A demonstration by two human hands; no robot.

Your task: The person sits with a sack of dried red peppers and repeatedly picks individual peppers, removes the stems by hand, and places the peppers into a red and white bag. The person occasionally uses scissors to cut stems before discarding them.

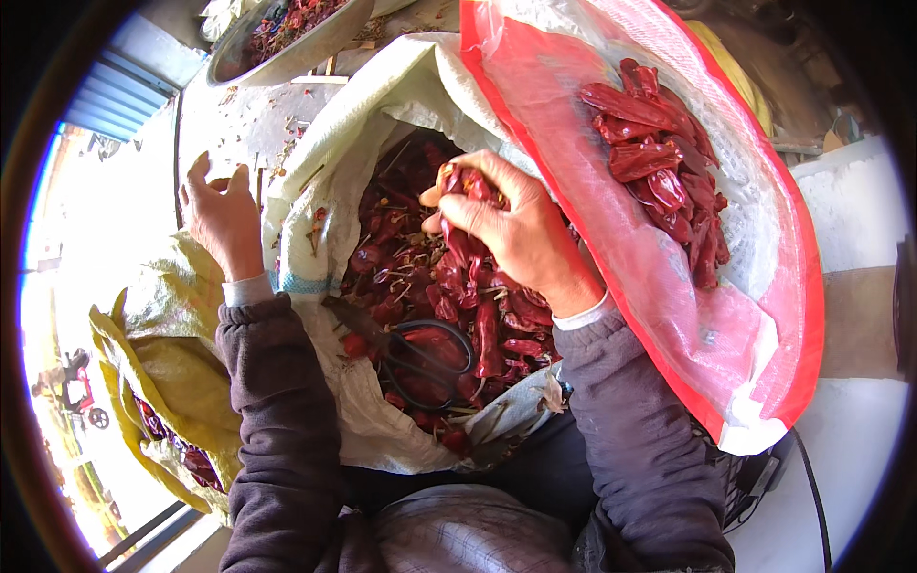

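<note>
A white woven sack (322, 387) stands open in front of me, holding many dried red chili peppers (487, 336) with stems. My right hand (516, 229) is over its mouth, fingers closed around several dried red chilies (458, 208). Dark-handled scissors (430, 365) lie on the chilies near the sack's lower edge. My left hand (222, 215) is raised beyond the sack's left rim, fingers apart and curled, with nothing seen in it. To the right, a red-edged woven sack (587, 186) lies open with a pile of stemless-looking red chilies (666, 165) inside.
At the top left stands a metal basin (294, 50) with chili scraps. A yellow woven sack (172, 372) with dark red chilies is at the left. Chili debris lies on the floor (251, 114). A black cable (813, 487) runs down at the lower right.
</note>
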